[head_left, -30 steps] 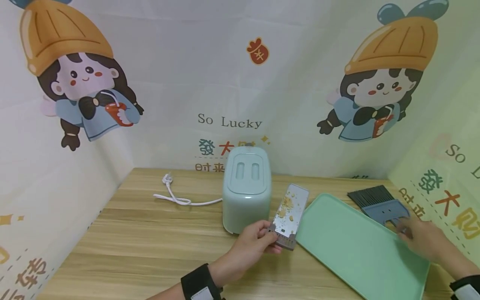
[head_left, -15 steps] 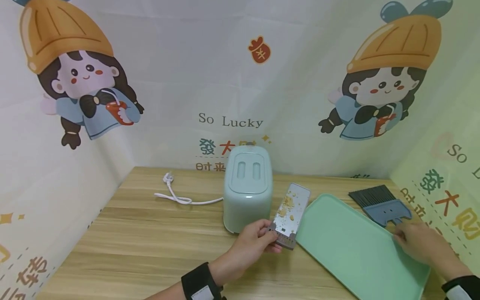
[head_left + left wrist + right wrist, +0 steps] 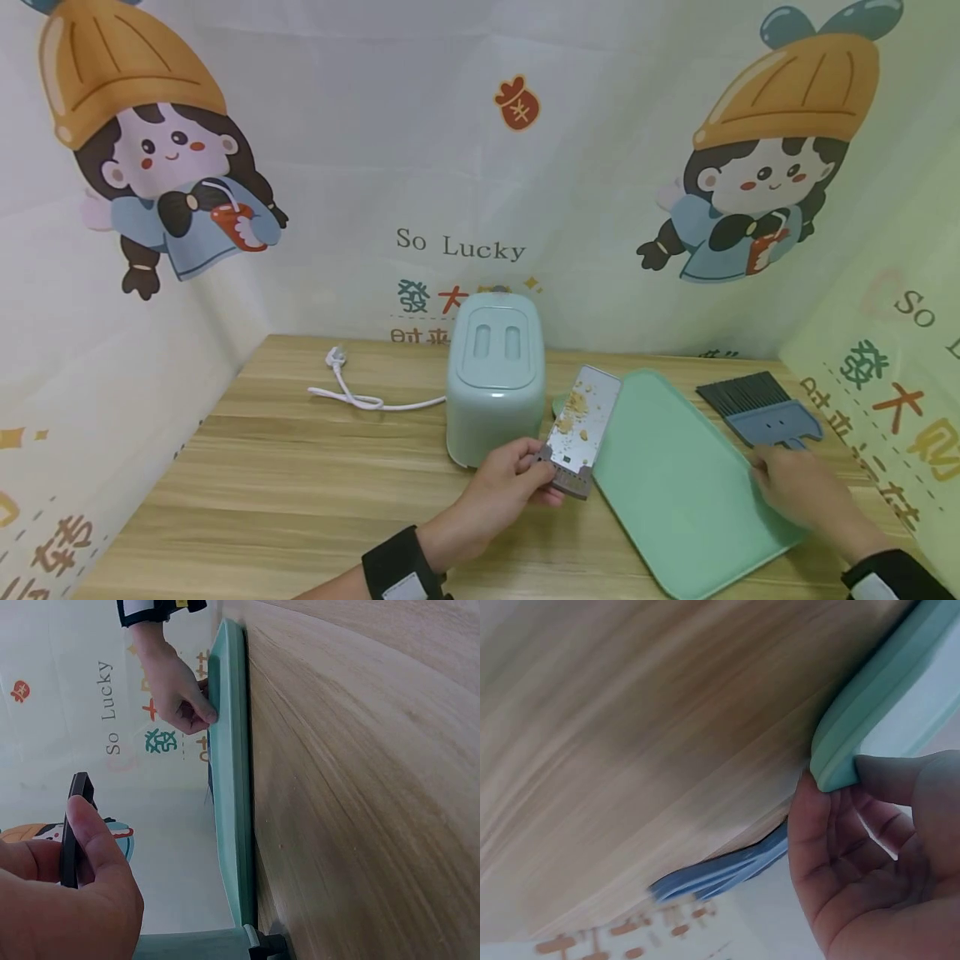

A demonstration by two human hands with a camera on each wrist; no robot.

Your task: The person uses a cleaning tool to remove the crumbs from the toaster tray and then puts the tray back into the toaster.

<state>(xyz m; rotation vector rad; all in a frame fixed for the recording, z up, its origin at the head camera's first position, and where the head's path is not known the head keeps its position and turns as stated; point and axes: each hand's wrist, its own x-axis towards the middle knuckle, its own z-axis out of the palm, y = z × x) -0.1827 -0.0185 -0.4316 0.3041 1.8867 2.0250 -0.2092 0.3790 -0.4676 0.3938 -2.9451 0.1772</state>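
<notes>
My left hand (image 3: pixel 504 492) pinches the dark end of a narrow metal crumb tray (image 3: pixel 594 412) between thumb and fingers. Yellowish crumbs are scattered over its surface, and it is raised above the table. My right hand (image 3: pixel 802 493) grips the right edge of a light green serving tray (image 3: pixel 682 500); in the right wrist view the thumb (image 3: pixel 889 778) lies on the inner side of the rim and the fingers are outside. The crumb tray overlaps the serving tray's left side in the head view. Just left of the crumb tray stands a pale green toaster (image 3: pixel 495 400).
A blue brush (image 3: pixel 776 421) with dark bristles lies behind the serving tray, its handle end partly hidden by my right hand. The toaster's white cord and plug (image 3: pixel 336 358) stretch left across the wooden table (image 3: pixel 300 492). A printed cloth (image 3: pixel 360 167) hangs behind.
My right hand has moved left, sliding and turning the green serving tray, whose far end now reaches behind the crumb tray. The left hand and the brush stay about where they were.
</notes>
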